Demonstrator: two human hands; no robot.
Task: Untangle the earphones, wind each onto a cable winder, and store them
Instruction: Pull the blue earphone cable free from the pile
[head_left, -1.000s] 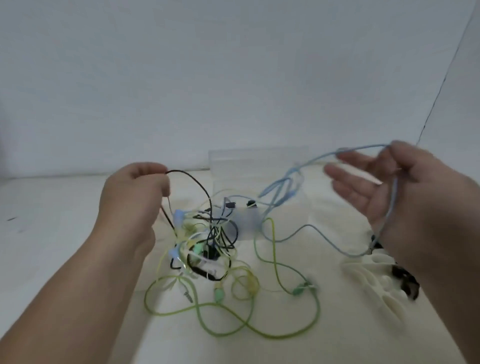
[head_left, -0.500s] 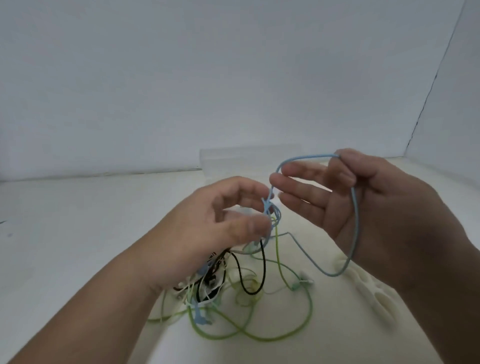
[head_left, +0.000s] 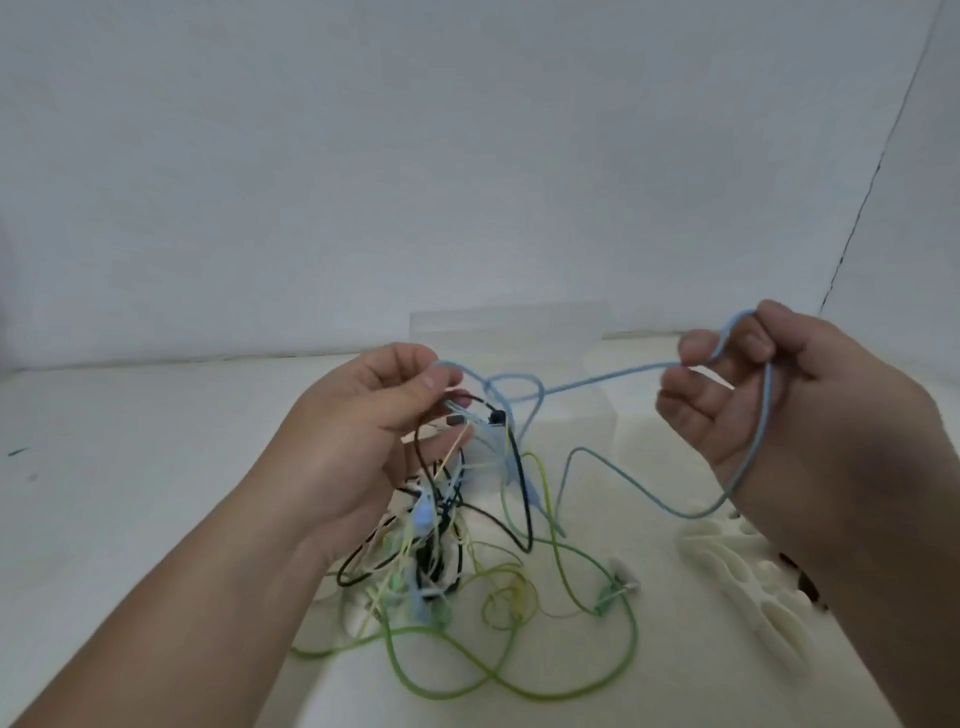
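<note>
Left grip pinches the blue cable at the tangle; right grip curls round its loop. Light, limp, snag-prone: probably best held close to the crossings, never tugged.

We are looking at a plain pale grey wall filling the upper half of the frame. A thin dark corner seam is running down the upper right. A white tabletop is spreading across the lower part, carrying a small dark mark at the left edge.
</note>
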